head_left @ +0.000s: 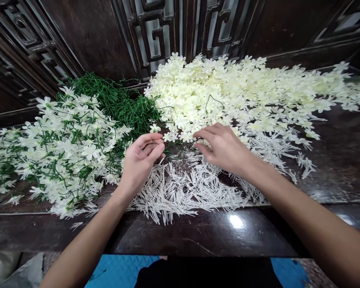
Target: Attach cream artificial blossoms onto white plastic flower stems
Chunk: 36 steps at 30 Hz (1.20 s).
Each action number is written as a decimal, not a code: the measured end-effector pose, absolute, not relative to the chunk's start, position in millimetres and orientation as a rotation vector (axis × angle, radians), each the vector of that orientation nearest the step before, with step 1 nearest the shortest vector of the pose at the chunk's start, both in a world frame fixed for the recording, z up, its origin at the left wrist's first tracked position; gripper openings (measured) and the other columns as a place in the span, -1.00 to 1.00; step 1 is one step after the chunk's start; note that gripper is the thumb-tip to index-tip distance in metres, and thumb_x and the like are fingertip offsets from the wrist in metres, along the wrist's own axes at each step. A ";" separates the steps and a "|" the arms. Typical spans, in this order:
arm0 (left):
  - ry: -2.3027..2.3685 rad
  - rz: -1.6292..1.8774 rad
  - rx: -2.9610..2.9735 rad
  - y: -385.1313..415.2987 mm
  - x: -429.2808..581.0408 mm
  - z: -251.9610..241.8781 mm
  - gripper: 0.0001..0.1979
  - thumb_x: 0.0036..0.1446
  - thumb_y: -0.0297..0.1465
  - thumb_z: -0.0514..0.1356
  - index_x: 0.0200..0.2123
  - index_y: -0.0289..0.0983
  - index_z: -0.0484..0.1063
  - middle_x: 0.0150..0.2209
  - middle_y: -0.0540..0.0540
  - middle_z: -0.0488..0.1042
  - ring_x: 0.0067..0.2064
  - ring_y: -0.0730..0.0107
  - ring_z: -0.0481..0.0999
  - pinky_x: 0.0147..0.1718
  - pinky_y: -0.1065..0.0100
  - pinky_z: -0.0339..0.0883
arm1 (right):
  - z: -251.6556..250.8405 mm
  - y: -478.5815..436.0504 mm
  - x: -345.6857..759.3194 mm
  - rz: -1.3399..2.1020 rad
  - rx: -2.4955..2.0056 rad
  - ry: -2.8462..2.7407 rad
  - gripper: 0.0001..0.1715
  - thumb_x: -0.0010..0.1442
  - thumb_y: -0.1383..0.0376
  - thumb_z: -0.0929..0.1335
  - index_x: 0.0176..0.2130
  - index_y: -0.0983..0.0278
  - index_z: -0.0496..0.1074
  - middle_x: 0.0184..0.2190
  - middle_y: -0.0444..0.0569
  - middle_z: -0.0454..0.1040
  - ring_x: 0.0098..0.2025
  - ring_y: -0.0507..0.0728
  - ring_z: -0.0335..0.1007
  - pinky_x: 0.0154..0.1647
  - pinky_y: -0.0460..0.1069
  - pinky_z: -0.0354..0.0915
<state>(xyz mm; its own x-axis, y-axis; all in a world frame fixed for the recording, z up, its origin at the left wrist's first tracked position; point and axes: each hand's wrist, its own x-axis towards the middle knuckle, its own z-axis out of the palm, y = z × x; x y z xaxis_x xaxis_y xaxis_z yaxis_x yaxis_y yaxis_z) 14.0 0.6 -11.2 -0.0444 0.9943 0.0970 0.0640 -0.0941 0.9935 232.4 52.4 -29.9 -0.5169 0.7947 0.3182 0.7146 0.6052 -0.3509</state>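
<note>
My left hand (pixel 142 158) is curled, thumb against fingers, on a thin green artificial stem (pixel 169 150) whose strands run toward the other hand. A small white flower (pixel 155 128) shows just above its fingertips. My right hand (pixel 223 148) is pinched at the front edge of the heap of loose cream petal flowers (pixel 195 84); what its fingertips hold is too small to make out. Beneath both hands lies a spread of white stamen sprigs (pixel 180 192). Behind my left hand is a tangle of green plastic stems (pixel 117 100).
Assembled white flowers with green stems (pixel 72 148) are piled on the left. All of it rests on a dark, glossy wooden bench (pixel 204 236) with a carved lattice back (pixel 156 32). A blue mat (pixel 120 270) lies below the front edge.
</note>
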 end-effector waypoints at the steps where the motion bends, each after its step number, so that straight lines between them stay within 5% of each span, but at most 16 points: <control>1: 1.229 1.293 1.299 0.2 14.3 -10.7 -0.80 0.08 -0.47 0.24 -0.17 -0.29 0.42 -0.23 -0.11 0.40 -0.29 0.46 0.47 -0.30 0.40 0.54 | -30.3 52.8 233.0 0.240 -1.202 -2.396 -0.77 0.16 0.40 0.31 -0.17 0.32 0.49 -0.31 0.07 0.52 -0.16 0.34 0.41 -0.09 0.42 0.28; 5: 1.143 1.325 1.298 -1.2 16.4 -8.1 -0.77 0.10 -0.50 0.22 -0.13 -0.26 0.38 -0.18 -0.13 0.37 -0.24 0.40 0.51 -0.21 0.30 0.57 | -29.0 54.2 233.3 0.284 -1.202 -2.362 -0.75 0.18 0.45 0.28 -0.18 0.34 0.51 -0.46 0.04 0.49 -0.29 0.26 0.44 -0.15 0.35 0.35; 11: 1.156 1.300 1.311 -5.0 19.0 -2.7 -0.81 0.10 -0.50 0.24 -0.17 -0.28 0.43 -0.21 -0.10 0.46 -0.20 0.38 0.55 -0.06 0.28 0.49 | -12.6 48.6 228.1 0.585 -1.266 -1.996 -0.81 0.18 0.42 0.32 -0.22 0.29 0.52 -0.28 0.07 0.55 -0.24 0.22 0.48 -0.21 0.25 0.45; 19: 1.242 1.193 1.568 -10.2 25.1 -2.1 -0.89 0.10 -0.46 0.26 -0.25 -0.26 0.51 -0.26 -0.09 0.54 -0.22 0.38 0.51 -0.18 0.34 0.44 | 3.3 35.4 219.7 1.220 -1.032 -1.637 -0.86 0.11 0.29 0.43 -0.25 0.26 0.50 -0.28 -0.01 0.56 -0.21 0.15 0.52 -0.08 0.17 0.46; 29: 1.116 1.213 1.469 -10.8 27.2 -8.0 -0.89 0.05 -0.47 0.30 -0.35 -0.26 0.41 -0.39 0.01 0.43 -0.32 0.48 0.44 -0.27 0.41 0.37 | -7.3 21.8 209.6 1.356 -0.786 -1.721 -0.82 0.13 0.37 0.41 -0.20 0.27 0.48 -0.25 -0.03 0.53 -0.19 0.09 0.49 -0.06 0.11 0.45; 36: 1.042 1.155 1.633 -10.1 25.6 -8.9 -0.90 0.09 -0.52 0.26 -0.32 -0.23 0.54 -0.26 -0.08 0.51 -0.18 0.38 0.48 -0.15 0.31 0.37 | -6.5 25.9 211.1 1.337 -0.834 -1.633 -0.81 0.05 0.36 0.46 -0.25 0.30 0.50 -0.31 -0.04 0.54 -0.27 0.08 0.50 -0.13 0.08 0.48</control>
